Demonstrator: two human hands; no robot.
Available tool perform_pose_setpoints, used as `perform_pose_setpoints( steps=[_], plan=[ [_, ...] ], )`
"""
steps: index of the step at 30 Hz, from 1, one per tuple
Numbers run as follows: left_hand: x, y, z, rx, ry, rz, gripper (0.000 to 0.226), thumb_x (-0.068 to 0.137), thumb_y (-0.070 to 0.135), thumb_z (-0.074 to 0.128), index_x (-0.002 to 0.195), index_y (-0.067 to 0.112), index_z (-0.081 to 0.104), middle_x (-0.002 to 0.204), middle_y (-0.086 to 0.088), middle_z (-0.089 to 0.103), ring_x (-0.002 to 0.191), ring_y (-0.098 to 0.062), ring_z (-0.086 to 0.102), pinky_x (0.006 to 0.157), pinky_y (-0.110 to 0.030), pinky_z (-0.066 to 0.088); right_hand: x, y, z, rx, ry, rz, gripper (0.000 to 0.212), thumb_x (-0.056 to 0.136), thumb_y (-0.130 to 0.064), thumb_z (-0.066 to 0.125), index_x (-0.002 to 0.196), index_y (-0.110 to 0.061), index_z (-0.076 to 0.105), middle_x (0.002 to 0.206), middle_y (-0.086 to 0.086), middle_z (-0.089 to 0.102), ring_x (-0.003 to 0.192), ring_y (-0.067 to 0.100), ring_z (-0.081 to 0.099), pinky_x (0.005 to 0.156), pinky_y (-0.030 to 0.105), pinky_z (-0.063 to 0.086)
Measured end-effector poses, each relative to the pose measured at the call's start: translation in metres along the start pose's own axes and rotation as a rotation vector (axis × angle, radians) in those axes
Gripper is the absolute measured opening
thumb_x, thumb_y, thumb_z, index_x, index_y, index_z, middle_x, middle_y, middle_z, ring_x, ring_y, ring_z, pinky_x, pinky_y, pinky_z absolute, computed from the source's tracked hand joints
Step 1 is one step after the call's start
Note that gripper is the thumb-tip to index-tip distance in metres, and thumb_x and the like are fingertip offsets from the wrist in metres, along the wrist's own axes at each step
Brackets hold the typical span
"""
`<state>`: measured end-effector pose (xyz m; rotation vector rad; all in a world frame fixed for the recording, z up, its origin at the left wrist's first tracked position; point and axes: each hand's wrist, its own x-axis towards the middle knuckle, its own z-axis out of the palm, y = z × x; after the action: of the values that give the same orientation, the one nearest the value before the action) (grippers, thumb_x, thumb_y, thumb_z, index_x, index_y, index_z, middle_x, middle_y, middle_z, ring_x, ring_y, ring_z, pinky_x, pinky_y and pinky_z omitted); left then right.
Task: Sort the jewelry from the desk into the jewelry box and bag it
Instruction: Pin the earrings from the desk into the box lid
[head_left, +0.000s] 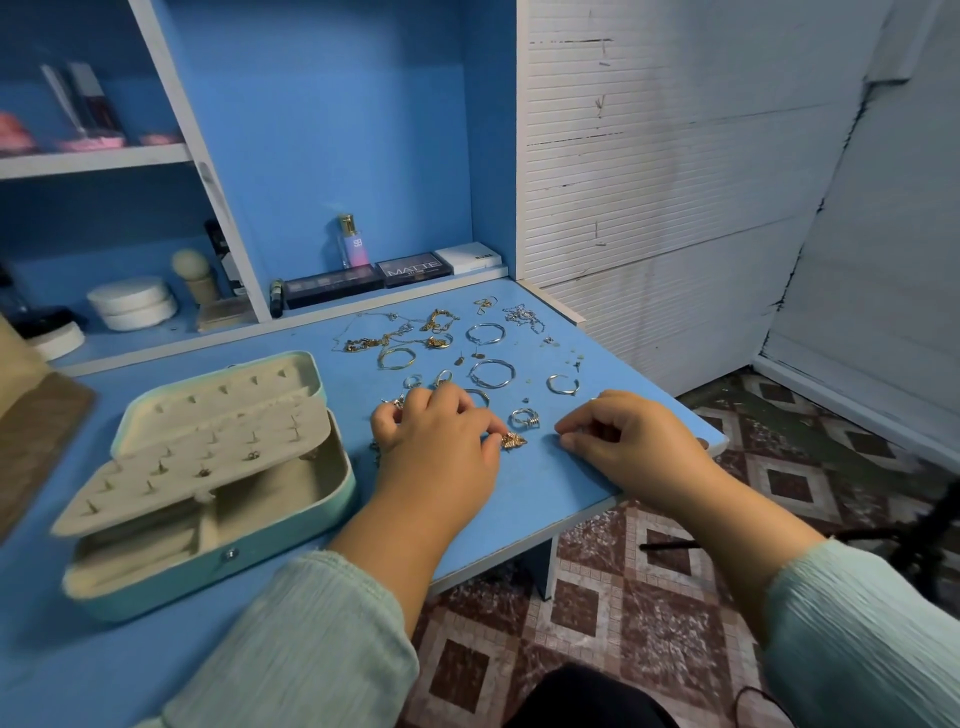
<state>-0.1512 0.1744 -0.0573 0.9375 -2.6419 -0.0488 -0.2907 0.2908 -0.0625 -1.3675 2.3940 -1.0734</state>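
We see both hands resting low on the blue bench (519, 499) near the middle of the frame. The left hand (434, 441) lies knuckles up with its fingers curled, and its fingertips pinch a small gold charm (514, 440) against the bench top. The right hand (631, 439), to the right of it, has its fingers curled under; we cannot tell whether it grips anything. Between the two hands, slightly above, sits a silver coiled ring (524, 418). The rest of the jewelry is scattered above the hands: silver hoops (488, 373), a smaller open hoop (562, 384) toward the right, and tangled gold chains (395, 338) closer to the back of the bench. The jewelry box (208, 561), pale mint with a cream lining, stands open at the left of the frame, its peg panel (197, 457) tilted up above the tray, with a few small pieces on the pegs. Makeup palettes (413, 269) and a perfume bottle (352, 241) line the back ledge.
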Motion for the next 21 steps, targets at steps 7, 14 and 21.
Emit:
perform_pose_setpoints(
  steps=[7, 14, 21],
  plan=[
    [-0.0003, -0.0010, -0.0009, -0.024, 0.007, -0.009, 0.023, 0.094, 0.045, 0.042, 0.105, 0.044, 0.062, 0.118, 0.017, 0.041, 0.115, -0.011, 0.029, 0.090, -0.034, 0.010, -0.0002, -0.0007, -0.0015, 0.003, 0.003, 0.030, 0.004, 0.084, -0.027, 0.068, 0.080, -0.030, 0.067, 0.083, -0.012, 0.055, 0.074, 0.000, 0.048, 0.064, 0.010, 0.037],
    [-0.0006, -0.0003, -0.0007, -0.024, 0.009, -0.008, 0.024, 0.095, 0.044, 0.040, 0.106, 0.043, 0.061, 0.116, 0.016, 0.041, 0.115, -0.011, 0.029, 0.090, -0.034, 0.011, 0.0019, -0.0004, 0.0009, -0.054, 0.031, 0.024, 0.008, 0.090, -0.026, 0.059, 0.082, -0.029, 0.060, 0.086, -0.013, 0.055, 0.073, -0.002, 0.047, 0.063, 0.009, 0.035],
    [0.0048, -0.0010, -0.0014, -0.006, -0.016, 0.007, 0.023, 0.094, 0.047, 0.040, 0.104, 0.045, 0.060, 0.114, 0.018, 0.042, 0.114, -0.010, 0.030, 0.087, -0.033, 0.009, 0.0060, 0.0007, -0.0076, 0.138, 0.156, 0.171, 0.009, 0.097, -0.021, 0.047, 0.092, -0.021, 0.054, 0.075, -0.016, 0.048, 0.062, -0.001, 0.041, 0.050, 0.013, 0.031]
  ],
)
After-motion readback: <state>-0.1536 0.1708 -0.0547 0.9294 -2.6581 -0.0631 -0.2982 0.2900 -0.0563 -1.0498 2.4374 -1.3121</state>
